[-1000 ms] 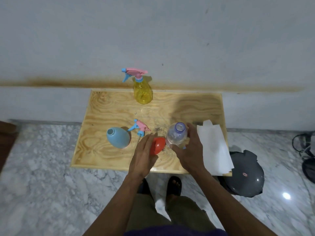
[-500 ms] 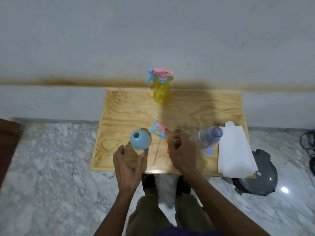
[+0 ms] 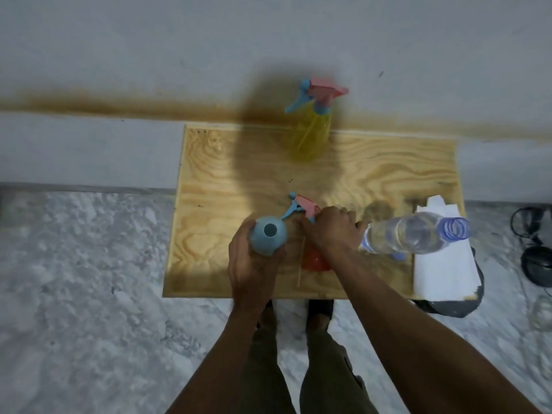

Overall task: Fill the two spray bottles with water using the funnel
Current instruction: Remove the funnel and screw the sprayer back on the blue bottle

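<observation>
My left hand (image 3: 254, 273) grips the round blue spray bottle (image 3: 268, 236), which stands open-mouthed near the front of the wooden table (image 3: 227, 174). My right hand (image 3: 334, 231) grips its pink and blue spray head (image 3: 301, 206), which lies on the table just right of the bottle with its thin dip tube (image 3: 301, 261) trailing toward me. The orange funnel (image 3: 313, 259) lies under my right wrist, partly hidden. A clear water bottle (image 3: 415, 233) with no cap stands at the right. The yellow spray bottle (image 3: 310, 135), head on, stands at the back edge.
White paper (image 3: 442, 264) lies on the table's right front corner, over the edge. A small blue cap (image 3: 397, 256) sits by the water bottle's base. A dark grey round object (image 3: 448, 306) and black cables (image 3: 534, 249) lie on the marble floor at right. A wall stands behind.
My left hand has moved forward and taken hold of the blue bottle. My right hand has left the funnel and reached onto the spray head. The camera has moved closer over the table.
</observation>
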Tool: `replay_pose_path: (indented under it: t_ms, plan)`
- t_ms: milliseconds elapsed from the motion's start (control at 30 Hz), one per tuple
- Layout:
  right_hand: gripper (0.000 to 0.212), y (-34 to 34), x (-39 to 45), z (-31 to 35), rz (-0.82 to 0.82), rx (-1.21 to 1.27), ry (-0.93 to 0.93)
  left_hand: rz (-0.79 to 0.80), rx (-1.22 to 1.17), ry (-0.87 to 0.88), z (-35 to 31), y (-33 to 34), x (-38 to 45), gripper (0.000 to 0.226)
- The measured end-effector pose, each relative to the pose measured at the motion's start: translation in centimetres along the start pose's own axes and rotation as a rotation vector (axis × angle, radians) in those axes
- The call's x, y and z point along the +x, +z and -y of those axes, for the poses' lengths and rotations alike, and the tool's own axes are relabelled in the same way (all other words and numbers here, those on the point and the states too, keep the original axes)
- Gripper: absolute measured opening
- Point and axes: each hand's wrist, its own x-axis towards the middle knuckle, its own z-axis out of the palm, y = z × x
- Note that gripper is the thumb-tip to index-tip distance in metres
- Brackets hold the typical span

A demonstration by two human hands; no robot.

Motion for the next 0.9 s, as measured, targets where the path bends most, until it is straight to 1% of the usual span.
replay_pose_path:
  t_ms: [67, 100, 167, 267, 333, 400, 433, 533, 633, 700, 833, 900]
  plan:
    - [0.053, 0.4, 0.4, 0.2, 0.002, 0.025, 0.015, -0.036, 0.061, 0.093, 0.6, 0.2, 0.1, 0.068]
    - [0.053, 0.7, 0.7, 0.2, 0.003, 0.049, 0.026, -0.046, 0.061, 0.106, 0.6, 0.3, 0.2, 0.068]
    - [0.052, 1.1, 1.1, 0.4, -0.003, 0.106, 0.055, -0.029, 0.023, 0.077, 0.4, 0.3, 0.4, 0.072]
    - [0.05, 1.0, 1.5, 0.7, 0.01, 0.21, 0.089, 0.038, -0.041, 0.009, 0.1, 0.0, 0.6, 0.073]
    - [0.056, 0.3, 1.6, 0.9, 0.023, 0.309, 0.112, 0.076, -0.11, -0.096, -0.1, -0.6, 0.9, 0.074]
    - [0.063, -0.5, 1.6, 1.2, 0.012, 0.405, 0.115, 0.077, -0.127, -0.137, -0.5, -1.4, 1.0, 0.074]
    - [0.061, -1.3, 1.5, 1.5, -0.001, 0.448, 0.111, 0.073, -0.134, -0.133, -0.8, -1.9, 0.9, 0.073]
    - [0.045, -4.0, 1.1, 2.4, -0.057, 0.621, 0.096, 0.027, -0.155, -0.108, -2.1, -3.3, 0.4, 0.067]
    - [0.035, -7.3, -0.2, 3.2, -0.134, 0.891, 0.037, -0.062, -0.142, -0.079, -4.3, -4.4, -0.5, 0.069]
    - [0.03, -10.1, -1.8, 3.4, -0.145, 1.081, -0.014, -0.128, -0.146, -0.051, -6.3, -5.0, -1.3, 0.069]
    - [0.042, -16.6, -6.5, 2.6, -0.073, 1.44, -0.217, -0.22, -0.183, 0.032, -10.9, -5.7, -2.8, 0.067]
    - [0.031, -19.8, -9.0, 1.5, -0.039, 1.559, -0.315, -0.263, -0.17, 0.074, -12.8, -5.7, -3.6, 0.067]
